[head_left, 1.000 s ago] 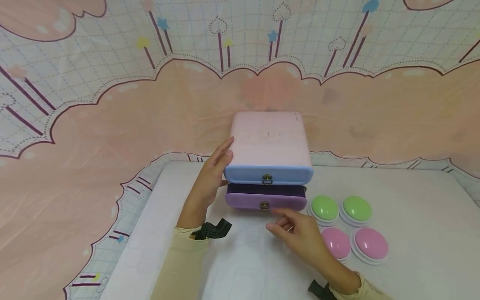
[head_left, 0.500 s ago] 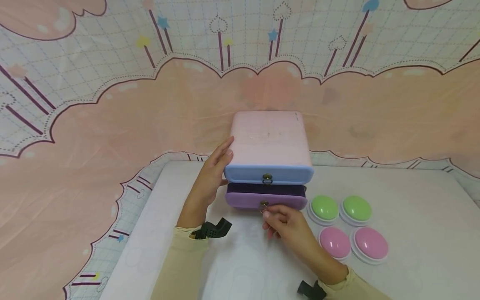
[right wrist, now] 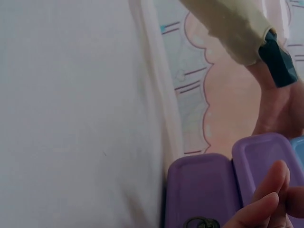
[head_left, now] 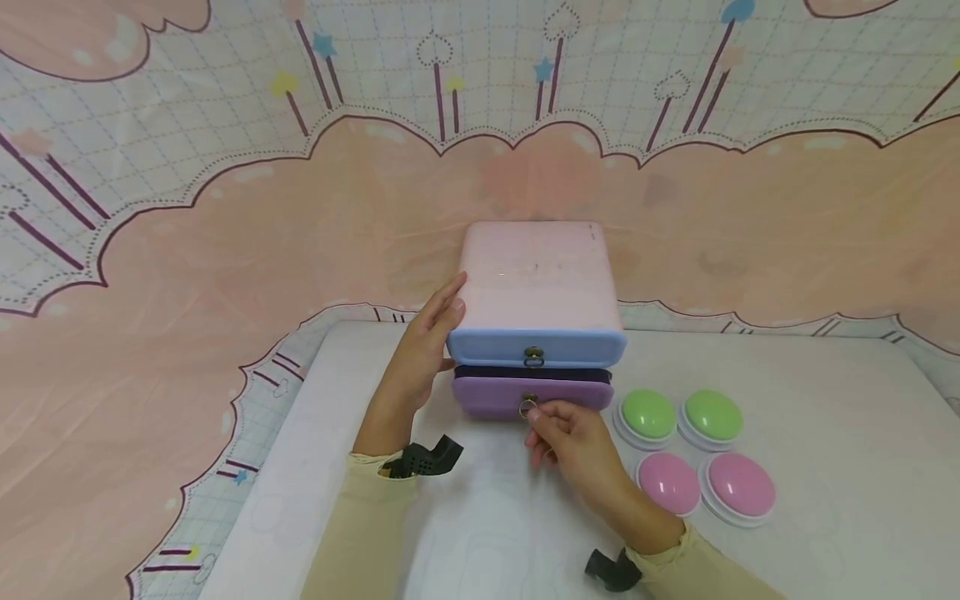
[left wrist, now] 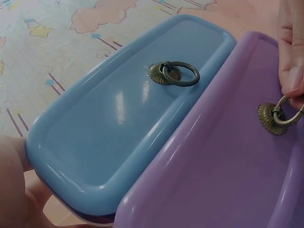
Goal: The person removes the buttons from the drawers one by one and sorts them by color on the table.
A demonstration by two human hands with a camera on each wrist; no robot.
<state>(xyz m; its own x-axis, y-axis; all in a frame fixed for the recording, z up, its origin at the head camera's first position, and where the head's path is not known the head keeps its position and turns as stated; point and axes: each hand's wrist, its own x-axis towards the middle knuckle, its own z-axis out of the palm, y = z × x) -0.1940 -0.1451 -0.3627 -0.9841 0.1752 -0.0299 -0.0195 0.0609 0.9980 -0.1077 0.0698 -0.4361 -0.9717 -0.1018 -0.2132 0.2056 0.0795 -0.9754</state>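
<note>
A small chest of drawers (head_left: 536,275) has a pink top, a blue drawer (head_left: 487,348) and a purple drawer (head_left: 483,396) below it, which juts out a little with a dark gap above. A second purple drawer (right wrist: 202,183) shows lowest in the right wrist view. My left hand (head_left: 415,354) rests against the chest's left side, fingers extended. Between thumb and forefinger, my right hand (head_left: 573,442) pinches the brass ring pull (left wrist: 287,114) of the jutting purple drawer. The blue drawer's ring pull (left wrist: 183,74) hangs free.
Two green domed push lights (head_left: 649,414) and two pink ones (head_left: 742,485) stand on the white table (head_left: 847,433), right of the chest and beside my right forearm. A patterned cloth (head_left: 337,225) hangs behind.
My right hand has come up to the purple drawer's ring pull and now pinches it. The dark gap above that drawer looks narrower. My left hand has stayed in place.
</note>
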